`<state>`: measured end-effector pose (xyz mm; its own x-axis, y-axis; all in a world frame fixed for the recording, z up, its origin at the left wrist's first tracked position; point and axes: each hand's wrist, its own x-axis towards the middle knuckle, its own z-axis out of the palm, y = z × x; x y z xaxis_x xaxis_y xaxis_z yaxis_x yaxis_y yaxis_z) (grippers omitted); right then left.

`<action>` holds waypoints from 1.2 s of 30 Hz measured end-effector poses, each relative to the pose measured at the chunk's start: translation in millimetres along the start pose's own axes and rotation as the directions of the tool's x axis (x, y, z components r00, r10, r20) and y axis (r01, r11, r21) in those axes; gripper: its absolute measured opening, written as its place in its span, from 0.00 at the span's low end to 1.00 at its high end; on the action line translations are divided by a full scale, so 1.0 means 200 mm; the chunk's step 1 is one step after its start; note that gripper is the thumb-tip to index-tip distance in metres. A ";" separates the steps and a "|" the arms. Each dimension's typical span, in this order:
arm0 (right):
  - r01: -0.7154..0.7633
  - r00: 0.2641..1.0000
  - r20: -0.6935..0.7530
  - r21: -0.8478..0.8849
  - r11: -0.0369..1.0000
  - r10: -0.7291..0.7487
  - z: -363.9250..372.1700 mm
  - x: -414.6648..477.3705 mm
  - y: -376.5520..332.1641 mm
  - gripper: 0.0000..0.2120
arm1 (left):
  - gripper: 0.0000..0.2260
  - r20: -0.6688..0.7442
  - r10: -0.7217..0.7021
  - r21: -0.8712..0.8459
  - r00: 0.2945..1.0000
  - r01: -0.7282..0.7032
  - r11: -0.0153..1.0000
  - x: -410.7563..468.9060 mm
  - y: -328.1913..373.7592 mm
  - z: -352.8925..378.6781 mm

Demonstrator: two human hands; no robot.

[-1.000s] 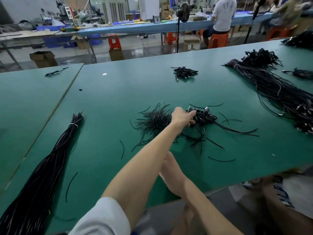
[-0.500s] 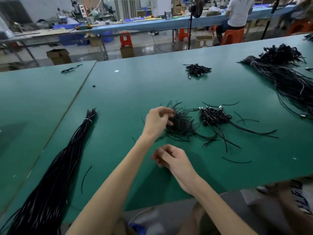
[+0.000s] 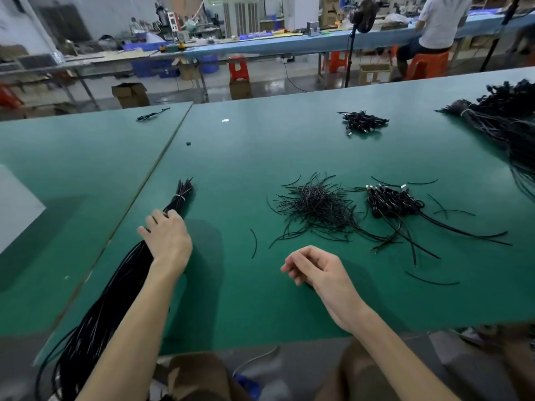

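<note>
My left hand (image 3: 166, 238) lies on top of a long tied bundle of black cables (image 3: 115, 287) at the left of the green table (image 3: 260, 146), with its fingers bent over the bundle just below the white tie (image 3: 179, 197). My right hand (image 3: 315, 267) is near the front edge, fingers loosely curled and holding nothing. Beyond it are a loose pile of short black wires (image 3: 315, 206) and a heap of black cables with plug ends (image 3: 393, 201).
A small cable heap (image 3: 363, 123) lies further back. A large cable mass (image 3: 509, 123) fills the right edge. Single wire pieces (image 3: 254, 243) are scattered near the front. A second green table (image 3: 72, 169) adjoins on the left. A seated person (image 3: 434, 27) is at a far bench.
My left hand has left the plug-end heap and wire pile and swung left onto the long bundle. My right hand has come forward a little. The view has shifted left.
</note>
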<state>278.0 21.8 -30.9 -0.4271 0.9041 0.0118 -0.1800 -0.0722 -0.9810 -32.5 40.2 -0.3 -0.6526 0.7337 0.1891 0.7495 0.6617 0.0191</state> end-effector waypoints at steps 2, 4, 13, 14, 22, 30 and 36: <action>0.000 1.000 -0.002 -0.003 1.000 0.000 0.00 0.00 0.00 0.08 | 0.12 -0.037 0.018 -0.036 0.999 -0.019 0.999 0.01 -0.03 0.00; -0.001 1.000 -0.005 -0.005 1.000 0.001 0.00 0.00 0.00 0.08 | 0.11 -0.042 0.029 -0.056 0.999 -0.032 0.998 0.02 -0.03 0.00; -0.007 1.000 -0.001 -0.011 1.000 0.007 -0.01 0.01 0.01 0.08 | 0.05 0.007 0.142 -0.135 0.990 -0.140 0.981 -0.05 0.07 -0.06; -0.007 1.000 0.001 -0.010 1.000 0.007 -0.01 0.01 0.01 0.08 | 0.06 -0.004 0.178 -0.152 0.984 -0.177 0.973 -0.07 0.10 -0.07; -0.004 0.999 0.032 -0.060 0.998 0.006 0.00 0.02 0.01 0.10 | 0.03 0.182 0.408 -0.418 0.894 -0.305 0.856 -0.22 0.16 -0.11; -0.092 0.987 0.080 -0.423 0.901 0.139 0.17 0.06 -0.05 0.14 | 0.07 0.352 0.639 -0.699 0.684 -0.262 0.666 -0.30 0.08 -0.14; -0.078 0.988 0.127 -0.103 0.992 0.091 0.36 0.06 0.00 0.20 | 0.06 0.319 0.691 -0.854 0.648 -0.119 0.506 -0.31 -0.01 -0.11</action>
<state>209.3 3.5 -16.8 -0.5505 0.8332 -0.0530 -0.0542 -0.0990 -0.9936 8.8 -9.2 9.9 0.0596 0.9823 -0.1775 0.5518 0.1158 0.8259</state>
